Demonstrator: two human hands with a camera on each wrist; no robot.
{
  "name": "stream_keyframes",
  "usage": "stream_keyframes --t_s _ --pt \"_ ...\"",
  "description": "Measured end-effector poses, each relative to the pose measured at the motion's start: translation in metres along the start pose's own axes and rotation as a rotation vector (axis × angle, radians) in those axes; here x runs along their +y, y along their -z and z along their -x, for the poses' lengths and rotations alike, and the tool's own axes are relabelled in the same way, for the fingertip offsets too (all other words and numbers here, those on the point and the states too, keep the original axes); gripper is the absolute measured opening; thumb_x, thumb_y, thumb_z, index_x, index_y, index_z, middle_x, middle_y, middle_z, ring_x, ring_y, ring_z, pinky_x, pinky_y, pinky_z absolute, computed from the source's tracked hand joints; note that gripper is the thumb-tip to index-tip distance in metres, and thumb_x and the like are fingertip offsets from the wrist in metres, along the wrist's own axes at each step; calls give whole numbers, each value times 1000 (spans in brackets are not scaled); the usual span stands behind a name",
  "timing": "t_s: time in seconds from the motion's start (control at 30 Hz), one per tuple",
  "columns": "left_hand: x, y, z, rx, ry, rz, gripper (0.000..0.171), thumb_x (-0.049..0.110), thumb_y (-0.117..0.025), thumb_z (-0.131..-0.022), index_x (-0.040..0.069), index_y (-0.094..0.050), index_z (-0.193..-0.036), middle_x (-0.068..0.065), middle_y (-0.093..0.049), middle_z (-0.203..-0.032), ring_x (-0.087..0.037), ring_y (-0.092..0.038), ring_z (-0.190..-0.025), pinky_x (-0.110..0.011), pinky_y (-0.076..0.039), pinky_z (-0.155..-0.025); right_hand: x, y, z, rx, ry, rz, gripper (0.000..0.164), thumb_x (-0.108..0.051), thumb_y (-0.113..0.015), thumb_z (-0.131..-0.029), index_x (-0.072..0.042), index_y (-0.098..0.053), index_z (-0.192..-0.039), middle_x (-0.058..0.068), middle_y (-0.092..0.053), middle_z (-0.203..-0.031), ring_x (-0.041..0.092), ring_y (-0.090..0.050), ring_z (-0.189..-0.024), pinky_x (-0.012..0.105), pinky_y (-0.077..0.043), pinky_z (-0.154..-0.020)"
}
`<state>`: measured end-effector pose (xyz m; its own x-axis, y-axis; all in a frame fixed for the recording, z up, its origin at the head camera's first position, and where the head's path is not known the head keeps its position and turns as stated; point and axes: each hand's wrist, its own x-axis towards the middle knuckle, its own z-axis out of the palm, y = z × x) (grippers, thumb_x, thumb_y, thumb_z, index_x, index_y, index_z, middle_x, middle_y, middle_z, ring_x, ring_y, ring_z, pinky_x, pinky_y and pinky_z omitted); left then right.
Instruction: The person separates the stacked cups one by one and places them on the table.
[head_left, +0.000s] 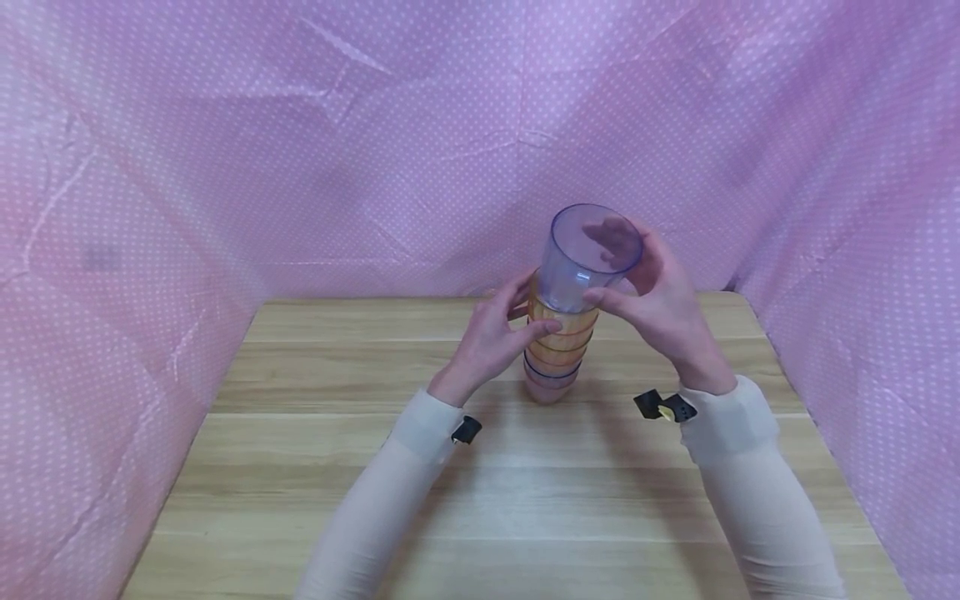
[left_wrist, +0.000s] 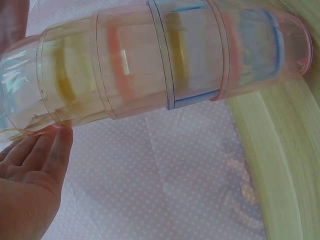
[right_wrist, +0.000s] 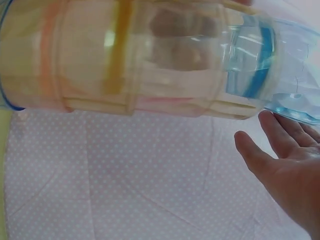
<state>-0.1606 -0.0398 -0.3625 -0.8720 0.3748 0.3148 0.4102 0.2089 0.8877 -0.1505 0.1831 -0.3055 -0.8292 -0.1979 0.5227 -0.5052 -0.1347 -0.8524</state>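
A tall stack of clear plastic tumblers (head_left: pixel 557 358) stands upright on the wooden table, in yellow, pink and blue tints. My left hand (head_left: pixel 489 335) holds the upper yellow tumbler (head_left: pixel 542 310), with the thumb in front and the fingers behind. The topmost tumbler, a bluish one (head_left: pixel 564 279), sits with its lower part inside the yellow one. My right hand (head_left: pixel 669 310) grips this blue tumbler from the right, thumb at its near side; the other fingers show through its wall. In the left wrist view, the left fingers (left_wrist: pixel 37 155) lie against the stack's side.
The light wooden table (head_left: pixel 480 500) extends around the stack. Pink dotted cloth (head_left: pixel 420 150) hangs behind and on both sides, close to the table's edges. Small black pieces (head_left: pixel 663 407) are at the cuffs of both pale sleeves (head_left: pixel 731 425).
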Motion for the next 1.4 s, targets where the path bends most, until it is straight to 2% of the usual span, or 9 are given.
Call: stream_keyframes --t_s 0.1,0.2,0.53,0.7,0.9,1.13,1.4 --pt "-1 0 0 1 -4 -2 76 18 -82 -92 6 -43 -156 -11 -55 -152 -20 -54 -138 -29 -53 -107 -4 1 0 14 47 -52 74 13 -84 -78 -1 -52 -143 18 -61 -143 29 -52 -138 39 -42 -119" --pt "-2 0 0 4 -4 -3 76 18 -82 -92 6 -43 -156 -11 -54 -152 -20 -54 -138 -28 -53 -107 -9 2 2 23 95 -90 75 -1 -89 -78 0 -52 -143 19 -60 -143 30 -52 -138 43 -42 -119" --pt "-4 -4 -1 -1 -49 -33 77 17 -81 -92 3 -41 -156 -8 -51 -155 -21 -53 -140 -28 -52 -108 -27 11 17 111 179 -199 74 15 -85 -76 9 -51 -141 25 -61 -140 33 -54 -136 42 -45 -117" --pt "-5 -5 3 4 -27 -35 76 19 -81 -92 4 -42 -156 -10 -53 -154 -23 -55 -138 -30 -52 -108 -30 22 34 168 181 -242 77 25 -81 -72 11 -50 -141 28 -60 -140 35 -54 -136 41 -46 -116" --pt "-3 -4 2 28 -23 -51 76 17 -81 -92 2 -42 -155 -15 -55 -151 -28 -58 -135 -32 -53 -107 -24 35 52 201 177 -201 76 26 -79 -74 13 -48 -142 30 -57 -142 37 -54 -136 39 -46 -115" --pt "-4 -4 2 27 -40 -47 74 16 -80 -92 1 -43 -155 -16 -55 -151 -27 -56 -136 -30 -53 -108 2 48 73 161 156 -135 75 27 -75 -78 12 -44 -145 28 -56 -145 35 -53 -136 37 -46 -111" --pt "-5 -4 2 31 -35 -56 74 17 -80 -93 0 -43 -155 -18 -56 -149 -30 -58 -134 -32 -54 -107 41 56 101 167 -14 25 79 35 -66 -76 9 -42 -147 19 -56 -147 27 -54 -134 29 -49 -107"
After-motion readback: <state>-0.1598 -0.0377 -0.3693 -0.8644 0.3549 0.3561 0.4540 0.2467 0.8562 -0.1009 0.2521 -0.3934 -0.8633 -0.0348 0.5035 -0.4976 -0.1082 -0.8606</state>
